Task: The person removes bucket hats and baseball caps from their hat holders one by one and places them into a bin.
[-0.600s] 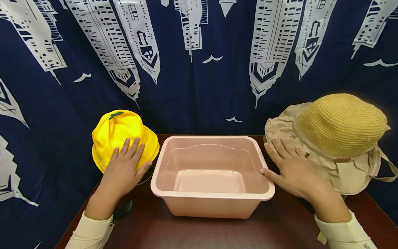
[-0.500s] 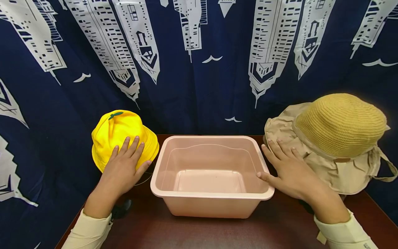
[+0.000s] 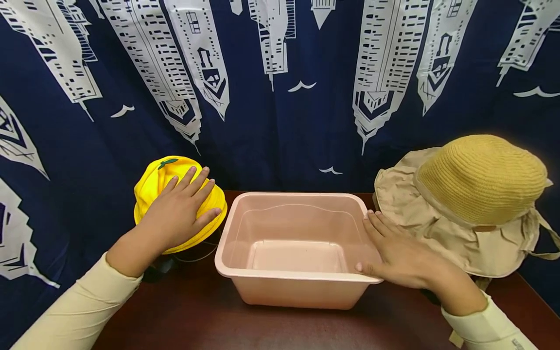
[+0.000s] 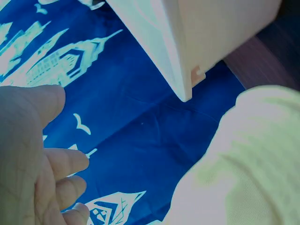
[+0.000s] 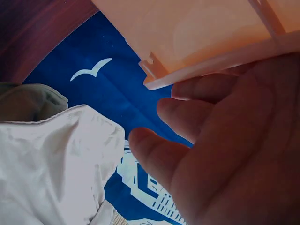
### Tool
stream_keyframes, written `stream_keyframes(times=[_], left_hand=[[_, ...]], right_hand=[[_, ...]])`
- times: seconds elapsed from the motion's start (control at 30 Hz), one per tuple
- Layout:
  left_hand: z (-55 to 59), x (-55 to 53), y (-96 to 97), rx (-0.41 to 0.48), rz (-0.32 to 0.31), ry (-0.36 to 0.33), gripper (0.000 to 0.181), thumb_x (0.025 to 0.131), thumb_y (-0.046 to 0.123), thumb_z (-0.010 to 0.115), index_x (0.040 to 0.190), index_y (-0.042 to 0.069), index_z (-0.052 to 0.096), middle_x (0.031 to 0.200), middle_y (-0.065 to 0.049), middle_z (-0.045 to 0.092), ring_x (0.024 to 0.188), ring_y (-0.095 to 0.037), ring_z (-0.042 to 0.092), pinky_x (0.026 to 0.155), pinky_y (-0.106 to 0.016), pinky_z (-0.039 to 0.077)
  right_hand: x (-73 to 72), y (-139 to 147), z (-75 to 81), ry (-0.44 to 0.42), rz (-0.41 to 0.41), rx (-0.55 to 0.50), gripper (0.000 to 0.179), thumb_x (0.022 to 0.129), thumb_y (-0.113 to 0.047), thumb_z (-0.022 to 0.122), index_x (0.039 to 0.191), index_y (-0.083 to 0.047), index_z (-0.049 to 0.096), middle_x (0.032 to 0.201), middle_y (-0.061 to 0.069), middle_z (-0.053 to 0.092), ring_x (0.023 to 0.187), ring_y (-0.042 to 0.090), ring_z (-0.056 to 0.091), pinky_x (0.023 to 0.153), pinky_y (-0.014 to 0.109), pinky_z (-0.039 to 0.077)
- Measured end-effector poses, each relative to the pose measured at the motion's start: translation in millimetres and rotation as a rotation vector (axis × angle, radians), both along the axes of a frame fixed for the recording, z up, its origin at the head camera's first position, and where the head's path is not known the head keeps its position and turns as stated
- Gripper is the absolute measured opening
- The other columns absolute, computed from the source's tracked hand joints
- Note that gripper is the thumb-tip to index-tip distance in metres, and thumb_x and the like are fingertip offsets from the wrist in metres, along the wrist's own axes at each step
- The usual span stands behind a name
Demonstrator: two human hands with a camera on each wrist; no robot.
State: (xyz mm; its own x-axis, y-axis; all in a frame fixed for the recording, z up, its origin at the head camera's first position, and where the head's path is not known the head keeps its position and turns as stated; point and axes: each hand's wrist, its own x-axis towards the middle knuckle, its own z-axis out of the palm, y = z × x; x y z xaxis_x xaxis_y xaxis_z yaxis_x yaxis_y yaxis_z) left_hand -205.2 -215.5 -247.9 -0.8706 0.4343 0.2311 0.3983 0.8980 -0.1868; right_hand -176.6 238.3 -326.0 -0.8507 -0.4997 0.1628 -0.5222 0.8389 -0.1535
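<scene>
Left hand, right hand, pink tub between.
I see the left's fingers loose before the yellow hat, toward the tub's ten o'clock; the right's straight at three, the beige-brimmed hat toward two.

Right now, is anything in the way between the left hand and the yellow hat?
No, nothing visible. The left hand is in front of the yellow hat, hiding part of it in the head view. The pink tub stands to their right, not between. Whether hand and hat touch, I can't tell.
</scene>
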Motion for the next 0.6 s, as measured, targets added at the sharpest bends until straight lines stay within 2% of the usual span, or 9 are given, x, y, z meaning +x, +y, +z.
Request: stream_keyframes(times=[0.1,0.2,0.4,0.6], left_hand=[[10.1,-6.9,-5.4,-0.015,-0.001,-0.036,0.069,0.103,0.049,0.044,0.155,0.005,0.032,0.163,-0.017,0.017,0.149,-0.039,0.009,0.116,-0.063,0.013],[16.5,-17.1,-15.7,-0.024,0.002,-0.039,0.069,0.103,0.048,0.044,0.155,0.004,0.032,0.163,-0.018,0.016,0.149,-0.039,0.009,0.116,-0.063,0.012],[26.5,-33.8,-39.9,-0.017,0.024,0.022,0.068,0.102,0.045,0.047,0.155,0.005,0.032,0.163,-0.017,0.017,0.151,-0.035,0.005,0.118,-0.058,0.008],[42.9,-47.0,-65.3,-0.007,0.024,0.085,0.066,0.103,0.045,0.045,0.154,0.004,0.034,0.162,-0.017,0.020,0.151,-0.033,0.002,0.119,-0.053,0.001]], right_hand=[[0.1,0.6,-2.2,-0.034,0.017,-0.023,0.103,0.088,-0.063,0.060,0.153,0.008,0.025,0.159,0.030,0.017,0.146,0.046,0.016,0.110,0.063,0.025],[1.3,1.3,-4.4,-0.057,0.023,-0.046,0.105,0.087,-0.063,0.062,0.153,0.008,0.022,0.159,0.030,0.015,0.146,0.046,0.014,0.110,0.063,0.025],[4.4,2.6,-7.7,-0.086,-0.007,-0.079,0.110,0.085,-0.066,0.063,0.154,0.007,0.021,0.161,0.026,0.013,0.148,0.043,0.012,0.113,0.060,0.023],[0.3,0.0,-6.1,-0.091,-0.008,-0.088,0.109,0.085,-0.067,0.061,0.154,0.007,0.020,0.162,0.024,0.012,0.149,0.040,0.010,0.116,0.056,0.020]])
